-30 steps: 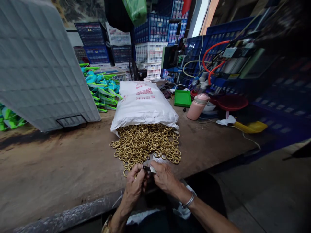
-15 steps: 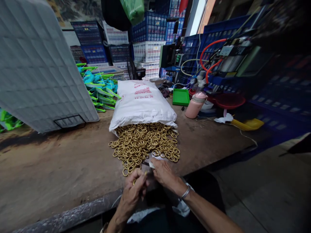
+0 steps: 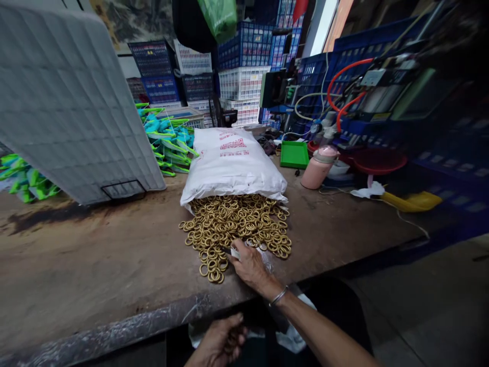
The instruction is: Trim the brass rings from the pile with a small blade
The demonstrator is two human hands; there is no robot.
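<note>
A heap of brass-coloured rings [image 3: 233, 221] spills from the mouth of a printed white sack [image 3: 237, 171] onto the table. My right hand [image 3: 252, 267] is at the front of the heap, closed around a small tool [image 3: 234, 253] with a white grip and a thin dark tip. That tip touches or hovers just over the rings; I cannot tell which. Below the table edge, over my lap, is my left hand [image 3: 225, 339], its fingers curled inward. Shadow hides what lies in its palm.
A grey-white padded panel [image 3: 84, 102] stands at left, beside green and blue plastic pieces [image 3: 171, 140]. To the right are a green tray [image 3: 294, 154], a pink bottle [image 3: 320, 167], a red dish [image 3: 378, 161] and a yellow scoop [image 3: 412, 201]. Stacked crates [image 3: 244, 84] fill the back.
My left hand has dropped from the front of the ring heap to below the table edge. My right hand has shifted slightly toward the rings, still holding the tool. The view has turned slightly left.
</note>
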